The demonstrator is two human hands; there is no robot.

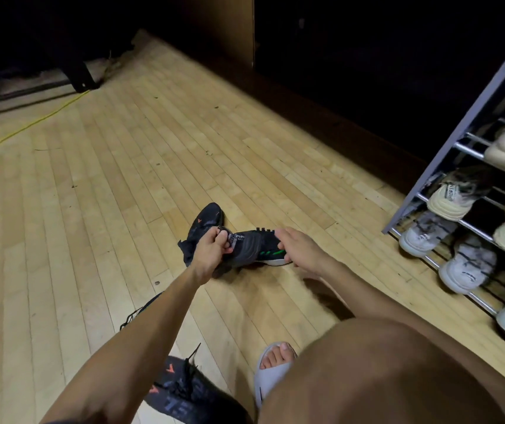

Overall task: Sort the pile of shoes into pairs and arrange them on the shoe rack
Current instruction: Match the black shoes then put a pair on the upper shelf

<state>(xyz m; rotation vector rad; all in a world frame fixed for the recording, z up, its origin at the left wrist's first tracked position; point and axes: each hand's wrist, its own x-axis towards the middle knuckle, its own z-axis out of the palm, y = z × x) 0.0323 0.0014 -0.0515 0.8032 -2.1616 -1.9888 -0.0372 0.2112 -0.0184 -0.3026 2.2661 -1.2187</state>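
Observation:
A dark grey high-top shoe with green stripes and a white sole (252,244) lies on the wooden floor. My left hand (211,250) grips its ankle collar. My right hand (298,247) rests on the toe end of the same shoe, fingers curled over it. Behind them lies a black shoe with an orange mark (203,223). Another black shoe with orange marks and loose laces (180,390) sits near my knee, partly hidden by my left arm. The metal shoe rack (471,154) stands at the right with several pale shoes on its shelves.
My foot in a grey slide sandal (271,373) is planted on the floor beside my bare knee. A yellow cable (31,125) runs across the floor at the far left. Dark furniture and a baseboard line the back.

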